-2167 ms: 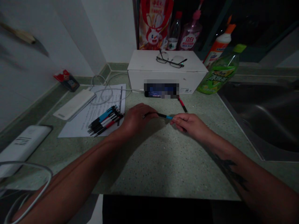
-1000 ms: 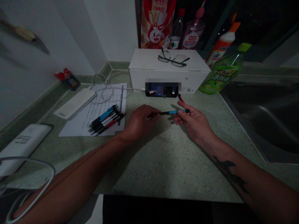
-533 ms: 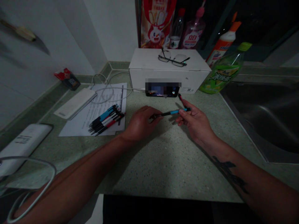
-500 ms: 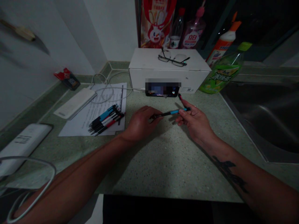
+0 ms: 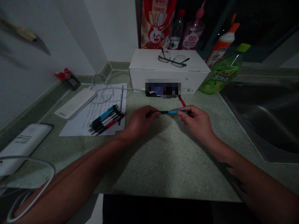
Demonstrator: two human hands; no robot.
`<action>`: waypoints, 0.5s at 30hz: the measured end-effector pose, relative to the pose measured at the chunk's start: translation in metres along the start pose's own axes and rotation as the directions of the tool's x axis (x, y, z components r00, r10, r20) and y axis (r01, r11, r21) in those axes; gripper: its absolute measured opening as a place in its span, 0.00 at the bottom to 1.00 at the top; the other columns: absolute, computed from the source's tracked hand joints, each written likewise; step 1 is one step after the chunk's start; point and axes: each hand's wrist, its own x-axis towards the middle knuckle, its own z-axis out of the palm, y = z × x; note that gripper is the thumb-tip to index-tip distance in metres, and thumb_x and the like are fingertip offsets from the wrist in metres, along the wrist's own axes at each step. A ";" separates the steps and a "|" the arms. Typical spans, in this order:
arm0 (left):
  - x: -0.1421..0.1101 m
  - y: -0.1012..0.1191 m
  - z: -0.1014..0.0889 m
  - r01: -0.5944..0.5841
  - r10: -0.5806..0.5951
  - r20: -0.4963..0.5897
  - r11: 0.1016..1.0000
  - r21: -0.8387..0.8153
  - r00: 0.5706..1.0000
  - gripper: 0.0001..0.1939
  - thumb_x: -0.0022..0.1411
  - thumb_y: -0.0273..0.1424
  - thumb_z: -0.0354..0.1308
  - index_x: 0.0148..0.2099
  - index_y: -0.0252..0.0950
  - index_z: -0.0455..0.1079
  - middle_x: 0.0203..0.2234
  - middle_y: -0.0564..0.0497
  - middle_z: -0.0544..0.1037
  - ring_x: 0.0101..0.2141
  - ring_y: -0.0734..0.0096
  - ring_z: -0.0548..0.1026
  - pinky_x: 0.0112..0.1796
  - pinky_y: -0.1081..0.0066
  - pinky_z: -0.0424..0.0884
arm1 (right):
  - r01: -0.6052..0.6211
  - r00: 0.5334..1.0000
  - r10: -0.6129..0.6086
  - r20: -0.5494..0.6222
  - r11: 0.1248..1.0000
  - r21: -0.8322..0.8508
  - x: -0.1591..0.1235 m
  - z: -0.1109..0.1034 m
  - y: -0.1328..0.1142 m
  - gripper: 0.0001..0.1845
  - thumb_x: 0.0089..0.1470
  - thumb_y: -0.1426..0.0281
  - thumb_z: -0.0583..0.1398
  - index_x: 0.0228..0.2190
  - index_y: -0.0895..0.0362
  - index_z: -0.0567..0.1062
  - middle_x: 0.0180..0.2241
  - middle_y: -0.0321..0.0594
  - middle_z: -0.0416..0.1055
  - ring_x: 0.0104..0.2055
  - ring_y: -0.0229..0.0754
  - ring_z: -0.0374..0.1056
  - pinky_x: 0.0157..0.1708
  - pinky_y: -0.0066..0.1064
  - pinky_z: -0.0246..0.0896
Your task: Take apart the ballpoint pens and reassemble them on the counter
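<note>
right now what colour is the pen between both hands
The plastic pen is blue and black, best in head view.

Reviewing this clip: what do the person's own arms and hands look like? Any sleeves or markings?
The left forearm and right forearm are bare, without sleeves. The left hand and right hand wear no gloves. A dark tattoo marks the right forearm.

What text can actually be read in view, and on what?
"立白" on the pink bottle.
Too blurred or small to read: the green bottle's label, the red-and-white bag, the printed sheets.
</note>
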 end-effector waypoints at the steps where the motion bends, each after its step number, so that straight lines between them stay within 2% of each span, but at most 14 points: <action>1: 0.001 -0.001 -0.001 -0.023 0.024 -0.012 1.000 0.019 1.000 0.06 0.67 0.31 0.62 0.41 0.39 0.81 0.32 0.49 0.84 0.31 0.66 0.78 0.34 0.66 0.72 | -0.038 0.999 0.038 0.023 0.999 0.015 0.000 0.000 0.000 0.18 0.52 0.53 0.69 0.33 0.55 0.80 0.22 0.34 0.72 0.23 0.38 0.64 0.24 0.32 0.58; 3: 0.001 -0.004 -0.003 -0.109 0.112 -0.028 0.990 0.086 0.993 0.05 0.67 0.30 0.62 0.41 0.39 0.81 0.33 0.48 0.84 0.33 0.65 0.78 0.36 0.64 0.74 | -0.139 0.987 0.131 0.091 0.987 0.081 -0.001 0.000 0.000 0.20 0.51 0.51 0.69 0.31 0.55 0.78 0.18 0.31 0.67 0.20 0.36 0.60 0.22 0.31 0.55; 6: 0.002 -0.007 -0.006 -0.272 0.281 -0.024 0.945 0.183 0.959 0.05 0.68 0.29 0.62 0.42 0.38 0.81 0.34 0.47 0.84 0.36 0.64 0.79 0.40 0.63 0.74 | -0.283 0.949 0.238 0.208 0.932 0.225 -0.001 0.001 0.001 0.22 0.48 0.49 0.70 0.26 0.54 0.75 0.17 0.29 0.63 0.19 0.34 0.57 0.20 0.31 0.51; 8: 0.002 -0.008 -0.006 -0.317 0.329 -0.017 0.924 0.215 0.944 0.05 0.69 0.29 0.62 0.43 0.37 0.81 0.34 0.47 0.84 0.37 0.63 0.79 0.41 0.64 0.74 | -0.323 0.936 0.262 0.235 0.905 0.278 -0.001 0.002 0.001 0.22 0.47 0.49 0.71 0.26 0.54 0.75 0.18 0.30 0.64 0.19 0.34 0.57 0.20 0.31 0.50; 9: 0.001 -0.008 -0.005 -0.302 0.314 -0.018 0.927 0.222 0.949 0.06 0.69 0.29 0.62 0.43 0.36 0.81 0.34 0.47 0.84 0.36 0.64 0.79 0.40 0.64 0.74 | -0.315 0.940 0.259 0.221 0.908 0.276 0.000 0.003 0.001 0.21 0.47 0.50 0.71 0.28 0.54 0.76 0.18 0.30 0.64 0.20 0.35 0.57 0.20 0.31 0.50; 11: 0.000 -0.007 -0.002 -0.214 0.220 -0.007 0.954 0.210 0.975 0.06 0.69 0.30 0.62 0.42 0.36 0.80 0.33 0.48 0.83 0.34 0.65 0.78 0.38 0.65 0.73 | -0.221 0.970 0.194 0.145 0.954 0.204 0.000 0.002 -0.001 0.19 0.49 0.52 0.70 0.34 0.55 0.78 0.21 0.31 0.67 0.21 0.36 0.59 0.22 0.31 0.52; 13: 0.000 -0.005 0.002 -0.093 0.091 0.022 0.983 0.159 0.996 0.08 0.70 0.31 0.60 0.39 0.36 0.80 0.31 0.49 0.83 0.31 0.67 0.77 0.35 0.67 0.72 | -0.037 0.998 0.034 0.046 0.997 0.068 0.001 0.001 -0.002 0.17 0.51 0.55 0.69 0.36 0.54 0.80 0.25 0.34 0.71 0.25 0.38 0.63 0.26 0.32 0.56; 15: 0.000 -0.003 0.004 -0.007 0.000 0.061 0.995 0.103 0.998 0.10 0.71 0.31 0.58 0.37 0.36 0.79 0.29 0.50 0.82 0.29 0.69 0.76 0.34 0.68 0.71 | 0.126 0.992 -0.127 -0.011 0.990 -0.057 0.002 -0.001 -0.003 0.13 0.53 0.57 0.68 0.33 0.53 0.80 0.29 0.37 0.74 0.29 0.39 0.65 0.31 0.34 0.59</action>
